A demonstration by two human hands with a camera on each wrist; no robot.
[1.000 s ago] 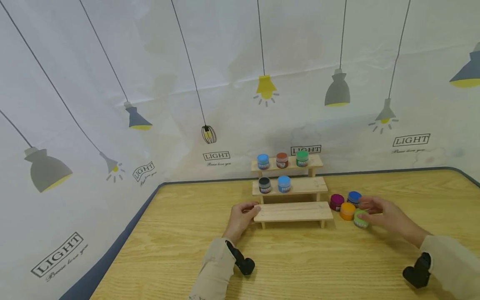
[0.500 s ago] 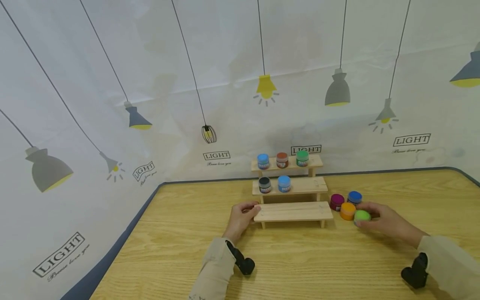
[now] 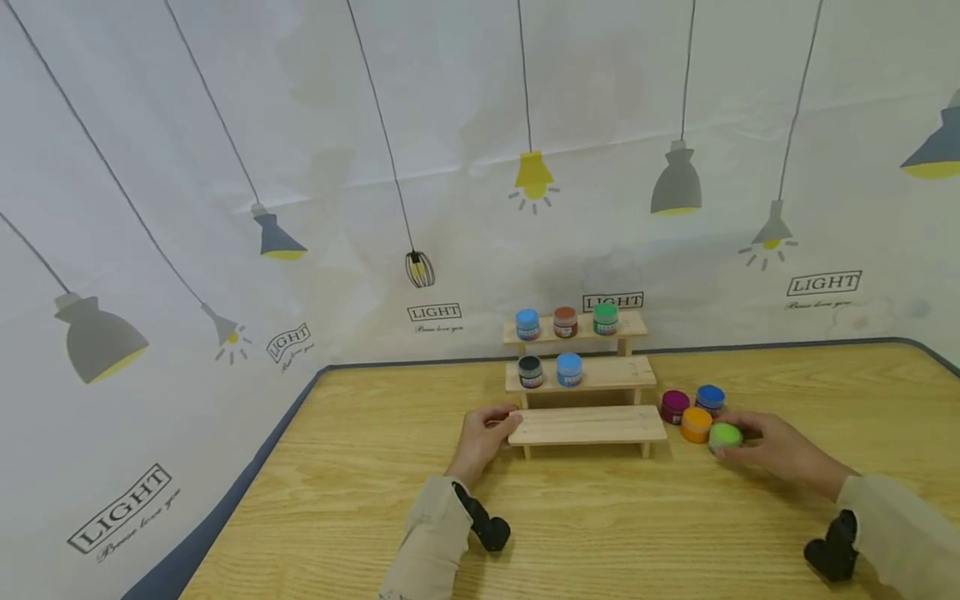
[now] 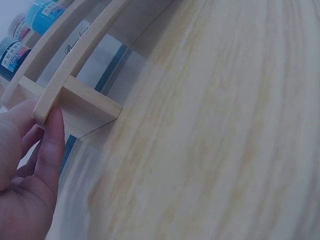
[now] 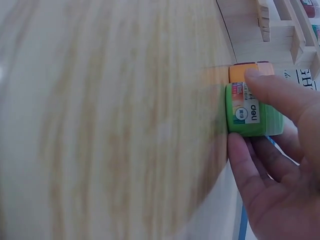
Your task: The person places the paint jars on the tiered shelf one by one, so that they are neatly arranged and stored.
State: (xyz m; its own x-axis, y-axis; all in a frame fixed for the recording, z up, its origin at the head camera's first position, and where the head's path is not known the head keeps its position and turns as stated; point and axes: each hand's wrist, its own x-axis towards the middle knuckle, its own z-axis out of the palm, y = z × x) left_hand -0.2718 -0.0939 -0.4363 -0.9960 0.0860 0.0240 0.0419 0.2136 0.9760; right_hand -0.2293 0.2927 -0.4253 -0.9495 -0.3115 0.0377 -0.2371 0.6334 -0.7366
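A three-tiered wooden stand (image 3: 588, 425) stands on the table. My left hand (image 3: 480, 442) pinches the left end of its lowest step, as the left wrist view also shows. With thumb and fingers on opposite sides, my right hand (image 3: 783, 454) holds a light green paint jar (image 5: 247, 110), which appears to be on the table. Close beside that jar are an orange jar (image 3: 696, 425), a purple jar (image 3: 675, 407) and a blue jar (image 3: 709, 398).
The top step carries a light blue jar (image 3: 527, 325), a brown-red jar (image 3: 566, 322) and a green jar (image 3: 605, 319). On the middle step sit a black jar (image 3: 530, 372) and another light blue jar (image 3: 569, 370). A lamp-printed wall covering (image 3: 480, 242) rises behind the table.
My right hand has closed from beside the light green jar to a hold around it. The jar has barely shifted. My left hand stays on the stand's lowest step.
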